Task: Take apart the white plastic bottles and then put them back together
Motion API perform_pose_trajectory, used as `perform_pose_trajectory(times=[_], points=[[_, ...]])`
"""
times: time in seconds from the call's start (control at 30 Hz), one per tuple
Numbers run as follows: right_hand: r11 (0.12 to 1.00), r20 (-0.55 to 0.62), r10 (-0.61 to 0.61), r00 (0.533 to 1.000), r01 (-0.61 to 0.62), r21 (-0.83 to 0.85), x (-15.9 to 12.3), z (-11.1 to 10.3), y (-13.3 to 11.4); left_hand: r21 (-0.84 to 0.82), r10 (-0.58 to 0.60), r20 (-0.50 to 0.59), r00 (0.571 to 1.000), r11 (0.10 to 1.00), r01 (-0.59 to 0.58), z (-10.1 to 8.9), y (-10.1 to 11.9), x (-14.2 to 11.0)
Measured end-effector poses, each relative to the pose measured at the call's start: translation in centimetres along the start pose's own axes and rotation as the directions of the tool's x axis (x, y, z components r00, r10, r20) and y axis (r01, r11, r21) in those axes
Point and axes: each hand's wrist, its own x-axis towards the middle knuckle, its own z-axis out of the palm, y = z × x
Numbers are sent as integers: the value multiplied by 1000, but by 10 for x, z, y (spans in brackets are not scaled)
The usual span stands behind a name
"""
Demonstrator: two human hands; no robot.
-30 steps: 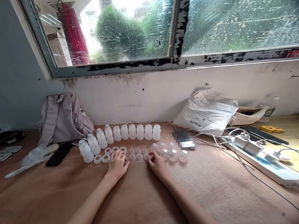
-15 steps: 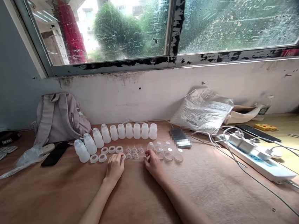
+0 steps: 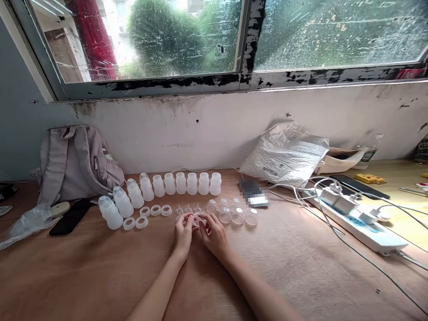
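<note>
My left hand (image 3: 183, 232) and my right hand (image 3: 214, 233) meet over the table, their fingers closed around a small pale bottle ring (image 3: 196, 222). Fingers cover much of it, so I cannot tell whether a nipple sits inside. Just beyond my fingertips stand several clear bottle nipples (image 3: 188, 208), partly hidden. Several white screw rings (image 3: 141, 222) lie to the left. Clear domed caps (image 3: 237, 219) are grouped beside my right hand. Behind runs a curved row of frosted baby bottles (image 3: 181, 183); those at its left end wear clear caps (image 3: 121, 193).
On the left are a backpack (image 3: 76, 163), a black phone (image 3: 70, 217) and a plastic bag (image 3: 30, 222). A silver bubble mailer (image 3: 285, 153) leans on the wall. To the right, a power strip (image 3: 364, 229) trails cables over the table.
Both hands have come together from apart. My left hand moved right, away from the white rings, carrying a ring; my right hand shifted slightly left to meet it. The view tilted slightly down.
</note>
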Motion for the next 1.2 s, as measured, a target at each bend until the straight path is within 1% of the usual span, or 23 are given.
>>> perform_pose_trajectory(times=[0.1,0.27,0.43,0.57,0.63,0.77,0.87,1.0,1.1,1.2], points=[[999,38,-2,999,0,36,0,1,0,51,27,11,1000,998,-28,-6,-2,0],[999,40,12,999,-13,41,-2,5,4,143,74,47,996,986,-80,-11,-4,-2],[998,8,68,998,-68,3,0,5,5,206,124,55,991,970,-133,-13,-7,-1],[992,-31,126,992,-125,36,2,4,4,211,141,63,988,966,-152,-11,-7,-1],[988,-31,151,988,-149,48,4,4,5,204,158,79,984,964,-171,-10,-6,-3],[976,42,203,978,-206,72,6,2,4,231,189,123,974,949,-213,-9,-3,-6],[968,70,223,972,-230,99,7,1,2,225,169,139,976,954,-198,-9,-1,-7],[959,75,238,968,-246,138,7,1,0,206,136,120,983,966,-158,-10,-1,-5],[949,106,238,966,-254,186,8,0,0,259,142,102,985,952,-165,-11,-2,-4],[929,142,252,957,-280,240,9,0,-1,274,157,101,982,945,-179,-11,-2,-4]])
